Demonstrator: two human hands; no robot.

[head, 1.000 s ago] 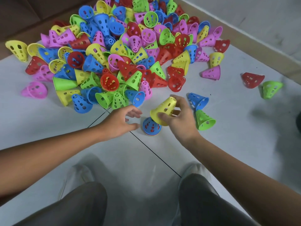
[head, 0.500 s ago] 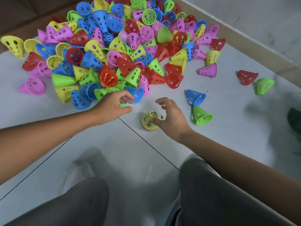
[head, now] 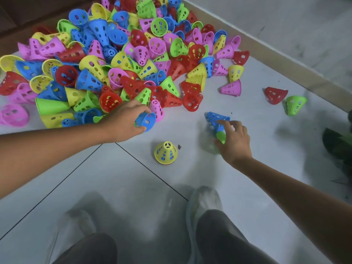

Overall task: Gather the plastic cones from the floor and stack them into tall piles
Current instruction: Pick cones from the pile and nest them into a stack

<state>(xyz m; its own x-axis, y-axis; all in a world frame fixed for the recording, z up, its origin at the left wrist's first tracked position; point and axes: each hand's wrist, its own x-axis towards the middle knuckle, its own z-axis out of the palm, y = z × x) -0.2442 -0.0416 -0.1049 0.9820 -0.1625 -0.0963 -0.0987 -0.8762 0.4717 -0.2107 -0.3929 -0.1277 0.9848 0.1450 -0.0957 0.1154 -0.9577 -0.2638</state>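
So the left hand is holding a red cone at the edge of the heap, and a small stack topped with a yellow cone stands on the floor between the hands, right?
Not quite: the head view shows the left hand holding a blue cone, not a red one. The rest stands: it is at the edge of the heap, and the yellow-topped stack stands between the hands.

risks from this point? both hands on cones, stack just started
1. The right hand reaches onto a blue cone and a green cone together; blurred, so the grip may be loose and one could drop.
2. The left hand pulls a blue cone from the pile's edge; neighbours may roll.
3. The short stack stands between both arms, easy to knock.
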